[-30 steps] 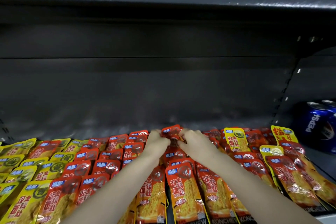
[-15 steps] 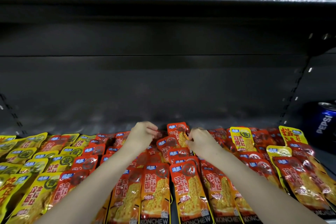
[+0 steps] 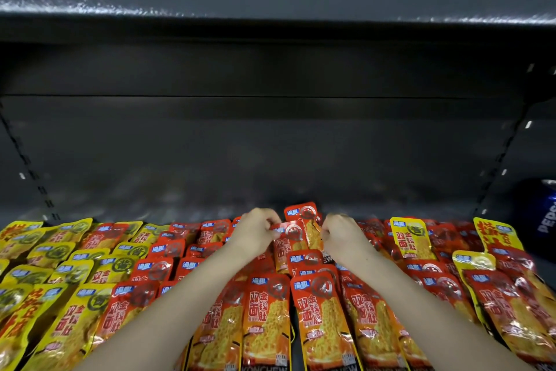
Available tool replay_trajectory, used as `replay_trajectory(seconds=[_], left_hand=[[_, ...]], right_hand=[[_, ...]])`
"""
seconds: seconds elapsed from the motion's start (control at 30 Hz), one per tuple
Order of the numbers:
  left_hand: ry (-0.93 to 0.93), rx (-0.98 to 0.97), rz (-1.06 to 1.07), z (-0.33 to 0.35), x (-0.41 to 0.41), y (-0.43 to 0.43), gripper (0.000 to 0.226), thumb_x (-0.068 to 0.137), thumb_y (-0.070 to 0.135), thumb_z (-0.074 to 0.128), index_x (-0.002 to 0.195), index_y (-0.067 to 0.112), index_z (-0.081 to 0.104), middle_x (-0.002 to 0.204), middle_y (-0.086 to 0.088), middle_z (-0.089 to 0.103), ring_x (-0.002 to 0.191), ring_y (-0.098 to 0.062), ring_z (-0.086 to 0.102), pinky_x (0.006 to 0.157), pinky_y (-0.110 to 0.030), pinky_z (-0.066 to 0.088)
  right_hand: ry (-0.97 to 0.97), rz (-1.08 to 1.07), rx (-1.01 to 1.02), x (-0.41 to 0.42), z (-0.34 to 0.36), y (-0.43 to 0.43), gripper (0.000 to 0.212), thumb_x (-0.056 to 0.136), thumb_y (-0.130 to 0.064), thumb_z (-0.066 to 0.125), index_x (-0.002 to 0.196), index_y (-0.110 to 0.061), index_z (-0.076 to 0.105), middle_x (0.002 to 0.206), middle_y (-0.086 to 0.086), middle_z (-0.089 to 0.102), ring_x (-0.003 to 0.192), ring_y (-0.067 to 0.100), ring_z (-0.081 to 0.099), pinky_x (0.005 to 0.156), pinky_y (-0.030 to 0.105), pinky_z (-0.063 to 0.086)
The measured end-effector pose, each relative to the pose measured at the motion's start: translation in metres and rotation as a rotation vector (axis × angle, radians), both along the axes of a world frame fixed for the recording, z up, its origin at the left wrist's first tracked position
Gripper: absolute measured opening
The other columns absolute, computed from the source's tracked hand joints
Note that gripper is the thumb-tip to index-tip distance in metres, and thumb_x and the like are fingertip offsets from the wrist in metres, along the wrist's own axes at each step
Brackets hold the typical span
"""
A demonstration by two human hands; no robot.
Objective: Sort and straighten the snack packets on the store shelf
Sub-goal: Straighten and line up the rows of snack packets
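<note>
Rows of flat snack packets cover the dark shelf [image 3: 270, 190]: red ones [image 3: 319, 310] in the middle and right, yellow ones [image 3: 69, 310] on the left, and a few yellow ones [image 3: 412, 239] mixed among the red on the right. At the back of the middle rows my left hand [image 3: 255, 233] pinches the top left corner of a red packet [image 3: 290, 245]. My right hand [image 3: 343, 239] is curled at that packet's right side and seems to grip its edge. Another red packet [image 3: 302, 214] stands up just behind it.
The shelf behind the packets is bare up to the dark back wall. A blue Pepsi can [image 3: 546, 211] stands at the far right. The shelf above [image 3: 270, 18] overhangs. Slotted uprights run down at both sides.
My left hand has come back to the right from the neighbouring row and now pinches the red packet between my hands. The view has shifted slightly to the left.
</note>
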State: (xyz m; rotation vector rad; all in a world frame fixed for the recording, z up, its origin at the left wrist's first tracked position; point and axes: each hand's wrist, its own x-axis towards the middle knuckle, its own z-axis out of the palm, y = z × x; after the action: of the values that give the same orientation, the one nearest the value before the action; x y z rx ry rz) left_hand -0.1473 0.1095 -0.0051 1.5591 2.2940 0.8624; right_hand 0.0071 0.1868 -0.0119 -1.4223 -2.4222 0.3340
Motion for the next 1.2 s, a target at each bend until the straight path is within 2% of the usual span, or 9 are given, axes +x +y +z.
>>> replay_trajectory(seconds=[0.1, 0.17, 0.27, 0.33, 0.6, 0.77, 0.87, 1.03, 1.2], left_hand=[[0.047, -0.012, -0.003, 0.007, -0.01, 0.001, 0.017, 0.087, 0.014, 0.064, 0.104, 0.016, 0.066, 0.099, -0.004, 0.066, 0.085, -0.015, 0.06, 0.07, -0.022, 0.042], [0.089, -0.043, -0.019, 0.006, -0.014, 0.001, 0.018, 0.088, 0.014, 0.063, 0.106, 0.016, 0.067, 0.101, -0.004, 0.068, 0.09, -0.017, 0.064, 0.071, -0.022, 0.044], [0.133, -0.062, -0.047, 0.0, -0.013, 0.001, 0.022, 0.087, 0.012, 0.064, 0.109, 0.015, 0.068, 0.112, -0.004, 0.066, 0.104, -0.019, 0.061, 0.087, -0.027, 0.046], [0.135, -0.051, -0.059, -0.005, -0.011, 0.003, 0.022, 0.088, 0.012, 0.063, 0.109, 0.015, 0.068, 0.114, -0.004, 0.066, 0.107, -0.02, 0.061, 0.091, -0.029, 0.047], [0.054, 0.05, -0.059, -0.017, -0.009, 0.004, 0.018, 0.09, 0.019, 0.06, 0.108, 0.017, 0.066, 0.112, -0.004, 0.067, 0.104, -0.017, 0.062, 0.084, -0.027, 0.05], [-0.051, 0.137, -0.029, -0.015, -0.012, 0.002, 0.014, 0.09, 0.011, 0.06, 0.1, 0.017, 0.068, 0.098, -0.006, 0.069, 0.094, -0.018, 0.065, 0.075, -0.025, 0.05], [-0.069, 0.158, -0.032, -0.014, -0.016, -0.001, 0.015, 0.09, 0.01, 0.059, 0.1, 0.016, 0.068, 0.095, -0.003, 0.068, 0.095, -0.017, 0.063, 0.074, -0.023, 0.048], [-0.026, 0.149, -0.067, -0.016, -0.016, -0.001, 0.02, 0.091, 0.012, 0.059, 0.107, 0.018, 0.069, 0.105, -0.004, 0.069, 0.101, -0.017, 0.063, 0.082, -0.027, 0.051], [0.018, 0.113, -0.096, -0.02, -0.011, -0.003, 0.025, 0.091, 0.013, 0.058, 0.114, 0.016, 0.065, 0.114, -0.003, 0.067, 0.108, -0.017, 0.061, 0.092, -0.027, 0.048]], right_hand=[[0.022, -0.025, 0.024, 0.004, 0.003, -0.001, 0.018, 0.092, -0.007, 0.052, 0.109, -0.006, 0.058, 0.11, 0.01, 0.061, 0.099, 0.022, 0.062, 0.076, 0.024, 0.05], [0.027, -0.03, 0.038, 0.006, 0.005, -0.003, 0.018, 0.092, -0.007, 0.052, 0.109, -0.005, 0.056, 0.11, 0.01, 0.061, 0.098, 0.022, 0.063, 0.074, 0.023, 0.049], [0.034, -0.035, 0.051, 0.008, 0.005, -0.006, 0.021, 0.093, -0.009, 0.053, 0.113, -0.006, 0.053, 0.112, 0.011, 0.06, 0.099, 0.022, 0.063, 0.076, 0.023, 0.051], [0.047, -0.041, 0.059, 0.009, 0.005, -0.007, 0.023, 0.093, -0.011, 0.053, 0.115, -0.006, 0.052, 0.112, 0.01, 0.06, 0.099, 0.022, 0.064, 0.076, 0.022, 0.051], [0.041, -0.085, 0.013, 0.011, 0.003, -0.005, 0.017, 0.095, -0.014, 0.051, 0.111, -0.009, 0.053, 0.104, 0.009, 0.065, 0.092, 0.022, 0.066, 0.076, 0.028, 0.054], [0.051, -0.083, 0.043, 0.007, 0.004, -0.005, 0.009, 0.093, -0.005, 0.05, 0.099, -0.008, 0.054, 0.096, 0.011, 0.067, 0.087, 0.025, 0.068, 0.071, 0.029, 0.053], [0.07, -0.064, 0.055, 0.005, 0.006, -0.007, 0.01, 0.091, -0.001, 0.05, 0.098, -0.008, 0.053, 0.095, 0.011, 0.067, 0.087, 0.026, 0.067, 0.072, 0.03, 0.055], [0.11, -0.056, 0.063, 0.006, 0.01, -0.009, 0.012, 0.089, 0.002, 0.051, 0.092, -0.01, 0.051, 0.091, 0.009, 0.065, 0.084, 0.024, 0.067, 0.072, 0.029, 0.054], [0.113, -0.015, 0.045, 0.009, 0.011, -0.008, 0.009, 0.091, -0.004, 0.052, 0.091, -0.012, 0.056, 0.093, 0.007, 0.067, 0.085, 0.02, 0.066, 0.073, 0.026, 0.053]])
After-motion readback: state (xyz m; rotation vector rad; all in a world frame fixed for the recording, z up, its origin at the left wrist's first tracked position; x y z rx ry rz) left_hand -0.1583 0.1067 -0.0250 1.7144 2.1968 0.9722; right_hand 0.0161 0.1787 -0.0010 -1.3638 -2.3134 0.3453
